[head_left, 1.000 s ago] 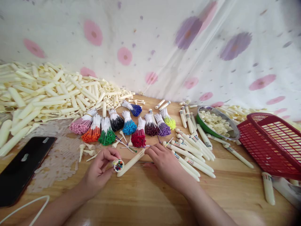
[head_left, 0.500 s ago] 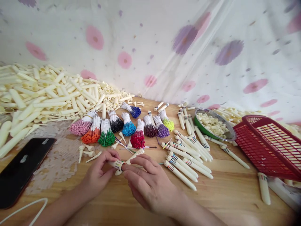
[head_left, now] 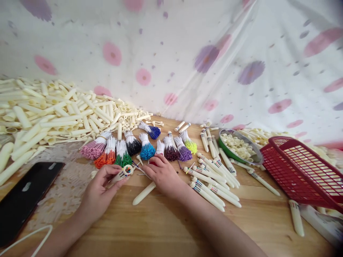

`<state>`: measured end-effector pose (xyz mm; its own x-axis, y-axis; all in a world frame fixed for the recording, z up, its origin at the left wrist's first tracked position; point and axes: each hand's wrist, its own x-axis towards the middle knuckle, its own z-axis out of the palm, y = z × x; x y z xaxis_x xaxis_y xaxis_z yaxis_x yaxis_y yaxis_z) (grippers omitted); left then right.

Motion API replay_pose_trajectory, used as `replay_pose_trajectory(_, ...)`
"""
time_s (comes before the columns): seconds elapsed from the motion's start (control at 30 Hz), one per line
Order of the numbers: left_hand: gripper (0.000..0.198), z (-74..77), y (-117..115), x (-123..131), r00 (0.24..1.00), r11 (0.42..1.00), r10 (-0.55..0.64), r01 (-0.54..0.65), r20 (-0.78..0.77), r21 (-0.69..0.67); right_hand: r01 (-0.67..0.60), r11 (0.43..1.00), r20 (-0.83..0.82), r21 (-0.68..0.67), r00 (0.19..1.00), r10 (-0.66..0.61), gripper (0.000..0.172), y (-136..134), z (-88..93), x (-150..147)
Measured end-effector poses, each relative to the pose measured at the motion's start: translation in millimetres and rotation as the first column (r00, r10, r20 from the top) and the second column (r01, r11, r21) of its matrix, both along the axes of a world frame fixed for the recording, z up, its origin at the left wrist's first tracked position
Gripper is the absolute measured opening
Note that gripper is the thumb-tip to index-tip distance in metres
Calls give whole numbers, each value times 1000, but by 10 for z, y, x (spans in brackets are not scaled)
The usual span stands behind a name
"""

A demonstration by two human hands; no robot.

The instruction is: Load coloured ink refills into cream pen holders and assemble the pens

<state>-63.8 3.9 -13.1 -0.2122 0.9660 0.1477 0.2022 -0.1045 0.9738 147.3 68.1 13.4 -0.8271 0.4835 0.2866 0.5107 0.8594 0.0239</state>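
My left hand [head_left: 100, 189] is closed round a short cream multicolour pen barrel [head_left: 120, 175], its open end tilted up toward me with coloured tips inside. Farther right, my right hand [head_left: 164, 175] reaches over the bundle of red pen refills [head_left: 160, 147], its fingers bent down and together. Those fingertips and whatever they hold are hidden. Under the right hand lies a long cream pen [head_left: 144, 193]. Around the hands stand bundles of refills: green [head_left: 122, 153], orange [head_left: 106, 155], light blue [head_left: 147, 147], dark brown [head_left: 170, 149] and purple [head_left: 184, 150].
Assembled multicolour pens [head_left: 211, 178] lie in rows on the right. Behind them are a green-sided metal bowl [head_left: 227, 151] of small cream parts and a red plastic basket [head_left: 278, 175]. At left are a heap of cream tubes [head_left: 53, 110] and a black phone [head_left: 28, 196].
My right hand has left the pen barrel and moved up to the red refill bundle. My left hand keeps the barrel, shifted left and turned so its open end shows.
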Motion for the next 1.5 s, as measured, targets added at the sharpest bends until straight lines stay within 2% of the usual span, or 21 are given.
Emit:
replay_pose_trajectory(0.1,26,30,2,-23,1000,1000,17,-17,14,-11,22,1000,78,-22,997,-20,15,31,28,-49)
replay_pose_trajectory(0.27,22,105,44,-77,996,997,72,-72,43,-8,-9,996,-16,-90,1000,8,25,-16,110,-162)
replay_pose_trajectory(0.4,21,136,51,-64,998,999,49,-49,31,-9,-89,996,2,-22,996,89,13,14,-20,-374)
replay_pose_trajectory(0.5,23,132,29,-41,1000,999,22,-22,20,-28,-102,995,24,13,995,102,14,70,-149,-458)
replay_pose_trajectory(0.57,22,118,7,-23,1000,998,-15,16,8,-54,-118,993,-29,2,993,118,15,86,-173,-442)
replay_pose_trajectory(0.63,20,100,-17,0,997,995,-76,76,4,-70,-107,992,-217,-71,972,89,14,65,-129,-376)
replay_pose_trajectory(0.67,18,90,-31,14,994,991,-114,114,4,-74,-79,986,-364,-145,931,21,14,39,-84,-333)
replay_pose_trajectory(0.7,16,80,-44,29,989,986,-150,150,5,-73,-56,968,-524,-243,848,-83,15,2,-29,-286)
replay_pose_trajectory(0.73,14,70,-58,46,982,980,-187,186,-2,-74,-48,932,-659,-359,720,-217,15,-44,32,-241)
replay_pose_trajectory(0.77,13,60,-71,62,977,975,-213,211,-13,-73,-69,882,-750,-466,559,-353,15,-97,95,-199)
replay_pose_trajectory(0.8,12,50,-82,78,972,970,-232,230,-24,-74,-137,833,-795,-535,415,-443,15,-156,155,-163)
replay_pose_trajectory(0.83,11,41,-92,93,969,967,-246,243,-32,-75,-221,789,-807,-573,316,-498,15,-218,206,-136)
replay_pose_trajectory(0.87,11,32,-99,106,967,966,-252,249,-35,-74,-296,755,-810,-585,261,-525,16,-279,246,-117)
replay_pose_trajectory(0.9,11,25,-105,117,967,965,-254,251,-32,-73,-354,731,-812,-584,243,-531,17,-336,273,-108)
replay_pose_trajectory(0.97,11,18,-113,133,967,965,-255,253,-21,-71,-402,720,-824,-566,256,-505,20,-427,286,-110)
replay_pose_trajectory(1.13,10,40,-128,163,965,962,-263,262,-15,-76,-350,806,-870,-477,319,-376,28,-500,178,-159)
replay_pose_trajectory(1.27,10,54,-136,180,960,957,-281,280,-7,-75,-321,837,-861,-443,411,-299,31,-497,108,-173)
replay_pose_trajectory(1.5,9,39,-145,169,954,950,-300,298,-10,-92,-206,849,-798,-486,500,-336,24,-494,87,-183)
